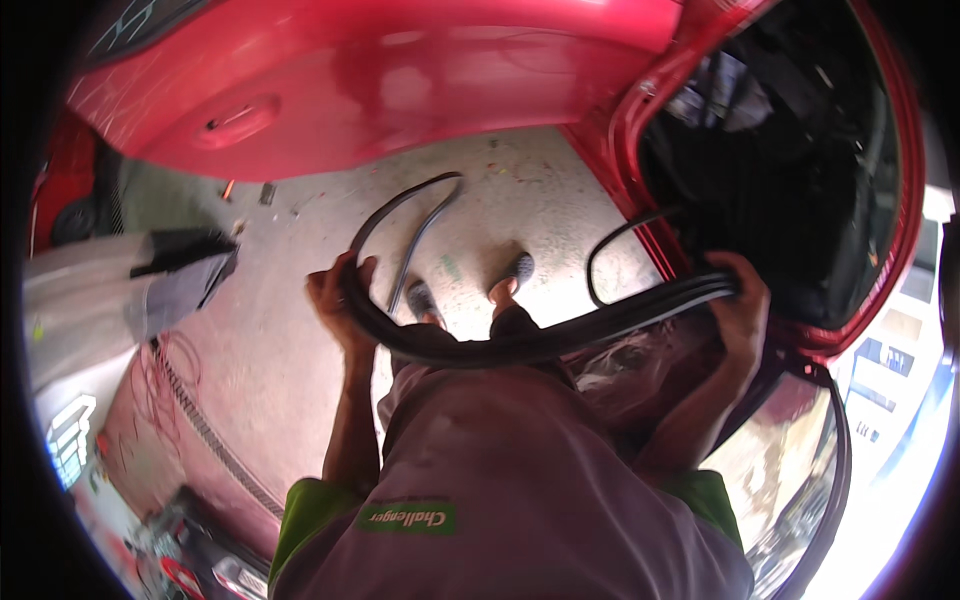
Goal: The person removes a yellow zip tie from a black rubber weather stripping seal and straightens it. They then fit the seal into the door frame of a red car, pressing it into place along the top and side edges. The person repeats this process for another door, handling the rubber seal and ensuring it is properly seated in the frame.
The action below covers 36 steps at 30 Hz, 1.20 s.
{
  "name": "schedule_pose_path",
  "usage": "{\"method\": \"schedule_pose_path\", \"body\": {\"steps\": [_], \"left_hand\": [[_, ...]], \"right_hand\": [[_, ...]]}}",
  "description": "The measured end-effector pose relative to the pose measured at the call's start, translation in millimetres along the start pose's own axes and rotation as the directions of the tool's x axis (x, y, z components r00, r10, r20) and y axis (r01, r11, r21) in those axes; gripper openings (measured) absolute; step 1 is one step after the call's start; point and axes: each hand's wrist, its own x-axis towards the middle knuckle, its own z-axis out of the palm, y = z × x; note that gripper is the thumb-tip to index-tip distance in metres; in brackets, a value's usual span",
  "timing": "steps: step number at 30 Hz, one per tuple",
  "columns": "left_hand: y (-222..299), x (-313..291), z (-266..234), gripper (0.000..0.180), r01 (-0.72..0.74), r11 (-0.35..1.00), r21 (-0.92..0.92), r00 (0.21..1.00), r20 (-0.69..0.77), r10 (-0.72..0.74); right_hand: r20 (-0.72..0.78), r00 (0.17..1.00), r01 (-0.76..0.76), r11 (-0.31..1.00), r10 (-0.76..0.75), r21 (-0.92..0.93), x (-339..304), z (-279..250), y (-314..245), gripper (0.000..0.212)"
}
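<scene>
Across the wearer's front, I am seeing two hands held well apart, both closing on one long black rubber strip (pixel 520 350): the left hand (pixel 342 302) is wrapping it at a bend, the right hand (pixel 738 305) is gripping bunched lengths. Between them the strip is sagging in a shallow curve. I am judging it light, pliable yet springy, hard to break but prone to twisting; I am favouring wide-set holds around the whole bundle, rather than pinching one edge. Past the left hand, a loop is arching over the concrete floor (pixel 530 190); past the right, a thinner loop is bending near a red car frame (pixel 914 190). Farther ahead, a red body panel (pixel 540 75) is spanning the view.
</scene>
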Motion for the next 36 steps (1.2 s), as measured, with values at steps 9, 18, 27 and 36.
{"method": "schedule_pose_path", "body": {"steps": [9,18,27,36], "left_hand": [[39.1,79.5,-93.9,0.016,-0.272,0.943,-0.193,0.962,-0.032,0.271],[-79.4,103.7,-226.8,0.021,-0.292,0.938,0.185,0.926,-0.191,0.326],[-125.5,93.7,-253.4,0.026,-0.026,0.99,0.139,0.868,-0.487,0.091],[-63.0,-6.5,26.2,0.029,0.131,0.976,0.174,0.841,0.501,-0.203]], "right_hand": [[0.141,0.79,0.479,0.745,-0.596,0.465,-34.4,140.7,-161.9,0.019],[-0.169,0.466,0.835,0.367,-0.869,0.41,-44.3,141.9,-228.8,0.039],[0.421,0.783,0.429,0.888,-0.458,0.167,1.7,259.6,-88.6,0.073],[0.122,0.77,-0.633,0.774,0.626,0.025,-115.4,286.4,384.4,0.07]]}}
